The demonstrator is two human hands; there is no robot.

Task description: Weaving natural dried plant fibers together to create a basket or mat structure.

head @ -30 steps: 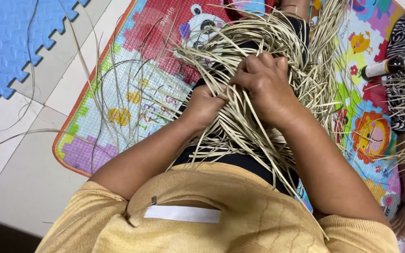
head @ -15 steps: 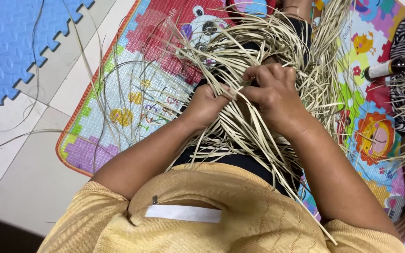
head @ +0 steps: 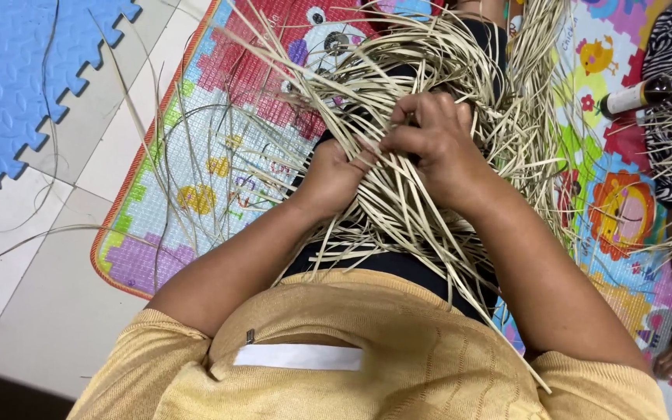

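Straw strips (head: 398,210) remain a loose bundle at the play mat's (head: 219,155) right edge; I see both my left hand (head: 334,177) and right hand (head: 429,140) clenched on them.

We are on a home floor: pale floor tiles (head: 48,311), with a cartoon-printed children's play mat (head: 227,155) on them and blue foam puzzle tiles (head: 17,78) left of that mat.

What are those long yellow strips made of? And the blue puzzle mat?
The strips look like dried reed or cane: pale, flat, matte, springy. The blue puzzle mat looks like soft foam, with a dimpled surface and interlocking teeth. Both are guesses from looks.
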